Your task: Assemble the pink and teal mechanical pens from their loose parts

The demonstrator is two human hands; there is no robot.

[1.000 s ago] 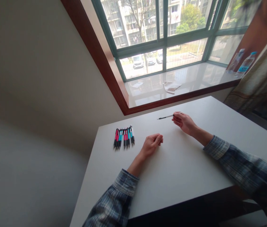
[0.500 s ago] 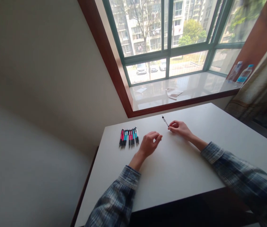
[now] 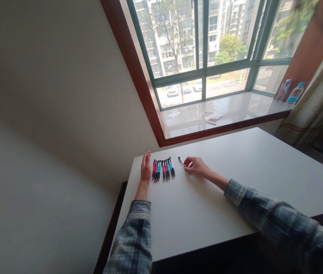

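Note:
Several pens (image 3: 163,169) with pink or teal barrels and black grips lie side by side on the white table (image 3: 201,213), tips toward me. Just left of the row, my left hand (image 3: 146,169) stands on edge with its fingers stretched out, holding nothing. To the right of the row, my right hand (image 3: 196,166) pinches a pen with a pale barrel and dark end (image 3: 180,160) between thumb and fingers. That pen slants up and left, apart from the others; its lower part is hidden by my fingers.
Behind the table is a windowsill (image 3: 190,131) with a brown wooden frame. On it lie a crumpled pale wrapper (image 3: 213,117) and, far right, two plastic bottles (image 3: 295,94). A wall (image 3: 64,114) rises on the left; a curtain (image 3: 307,102) hangs at right.
My left hand has moved left, from the right side of the pen row to its left side, and its fingers have straightened. My right hand has brought the pale pen left, closer to the row.

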